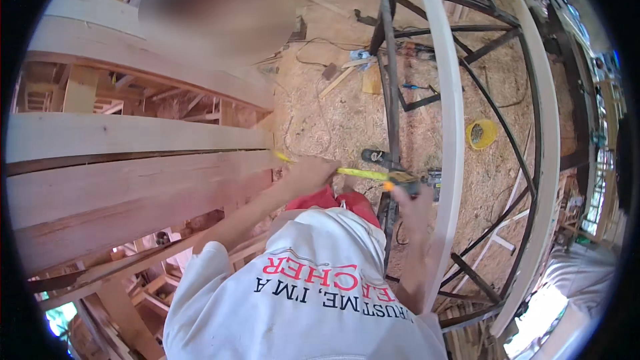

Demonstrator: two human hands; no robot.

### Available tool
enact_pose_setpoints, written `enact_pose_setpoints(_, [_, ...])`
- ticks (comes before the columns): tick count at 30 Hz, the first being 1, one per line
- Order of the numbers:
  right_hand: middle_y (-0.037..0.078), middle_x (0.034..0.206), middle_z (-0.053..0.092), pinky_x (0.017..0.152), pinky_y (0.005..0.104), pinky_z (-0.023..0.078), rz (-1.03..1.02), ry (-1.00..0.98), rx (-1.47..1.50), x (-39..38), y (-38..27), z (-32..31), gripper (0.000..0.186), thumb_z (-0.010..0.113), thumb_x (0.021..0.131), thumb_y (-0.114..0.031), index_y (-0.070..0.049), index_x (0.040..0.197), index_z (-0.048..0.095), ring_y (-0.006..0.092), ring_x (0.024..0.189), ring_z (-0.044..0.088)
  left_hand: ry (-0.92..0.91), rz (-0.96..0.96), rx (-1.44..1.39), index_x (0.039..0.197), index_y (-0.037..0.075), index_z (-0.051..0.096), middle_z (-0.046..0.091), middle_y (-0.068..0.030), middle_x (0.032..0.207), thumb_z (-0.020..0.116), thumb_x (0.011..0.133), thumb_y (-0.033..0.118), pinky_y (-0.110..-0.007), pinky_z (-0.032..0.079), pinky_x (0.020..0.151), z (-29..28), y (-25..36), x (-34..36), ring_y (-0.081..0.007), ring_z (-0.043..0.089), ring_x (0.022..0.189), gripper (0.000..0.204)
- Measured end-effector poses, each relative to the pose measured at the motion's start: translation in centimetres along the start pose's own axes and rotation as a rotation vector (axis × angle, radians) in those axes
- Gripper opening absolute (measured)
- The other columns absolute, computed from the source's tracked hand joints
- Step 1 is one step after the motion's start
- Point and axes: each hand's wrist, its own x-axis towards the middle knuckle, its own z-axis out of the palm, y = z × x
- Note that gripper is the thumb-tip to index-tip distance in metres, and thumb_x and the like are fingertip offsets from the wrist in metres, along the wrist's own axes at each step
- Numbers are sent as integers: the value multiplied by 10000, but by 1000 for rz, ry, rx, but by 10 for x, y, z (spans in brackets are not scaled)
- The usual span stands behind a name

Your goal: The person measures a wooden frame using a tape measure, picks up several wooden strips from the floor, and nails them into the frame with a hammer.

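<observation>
A tape measure [404,182] with a dark and yellow case is in my right hand [415,208], its fingers closed round it. Its yellow blade [363,173] stretches leftward to my left hand [316,172], which pinches it. Beyond those fingers, the blade's tip [283,157] is by the end of a thick wooden beam [147,177]. Another pale beam [133,132] lies parallel, just farther off. Whether the tip touches the wood I cannot tell.
On my right stands a dark metal frame [391,73] with long pale boards [452,113] across it. A yellow bucket [490,128] sits beneath on the shaving-strewn floor [320,117], with cords and wood offcuts [338,82] nearby. A blurred patch hides the far left.
</observation>
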Motion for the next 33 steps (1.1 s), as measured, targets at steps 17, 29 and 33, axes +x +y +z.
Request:
enact_pose_setpoints(17, [167, 1258, 629, 1050, 376, 455, -171, -10, -465, 272, -214, 39, 831, 928, 687, -281, 51, 1360, 572, 252, 1172, 605, 371, 39, -300, 1112, 35, 657, 696, -186, 990, 719, 919, 257, -504, 500, 882, -164, -175, 120, -399, 663, 951, 301])
enact_pose_setpoints(29, [101, 1057, 731, 865, 335, 555, -128, 144, 7, 424, -299, 56, 637, 895, 693, -220, 21, 1235, 662, 201, 960, 699, 324, 6, -159, 1269, 64, 634, 709, -145, 1122, 702, 908, 237, -477, 465, 987, -288, -286, 247, -343, 645, 1114, 406])
enact_pose_setpoints(33, [89, 1001, 765, 846, 332, 553, -366, 4, -255, 494, -296, 69, 510, 919, 691, -148, -7, 1144, 732, 204, 911, 715, 446, 83, -233, 1256, 43, 627, 700, -170, 1108, 677, 936, 220, -481, 461, 992, -339, -249, 313, -372, 650, 1089, 369])
